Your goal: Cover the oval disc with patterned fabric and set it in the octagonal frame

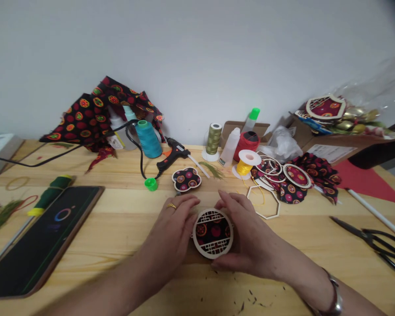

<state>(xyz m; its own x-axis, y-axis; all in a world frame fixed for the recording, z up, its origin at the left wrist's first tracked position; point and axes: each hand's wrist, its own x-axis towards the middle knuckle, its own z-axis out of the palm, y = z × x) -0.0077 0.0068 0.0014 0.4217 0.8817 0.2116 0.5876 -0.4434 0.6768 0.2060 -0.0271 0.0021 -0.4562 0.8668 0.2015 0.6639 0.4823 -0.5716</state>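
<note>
A round wooden lattice frame (pixel 213 232) backed with dark red-patterned fabric lies on the wooden table (pixel 118 245) between my two hands. My left hand (pixel 173 228), with a gold ring, curls round its left edge. My right hand (pixel 246 237) wraps round its right edge, thumb below and fingers above. Both press against the rim. Just beyond them lies a flower-shaped fabric piece (pixel 186 179) and an empty wooden hexagon frame (pixel 265 202).
A black glue gun (pixel 173 156), a green cap (pixel 150 184), thread spools (pixel 213 139) and glue bottles stand behind. A tablet (pixel 42 239) lies at left, black scissors (pixel 375 241) at right, more fabric rounds (pixel 292 175) and cardboard boxes (pixel 339 140) at back right.
</note>
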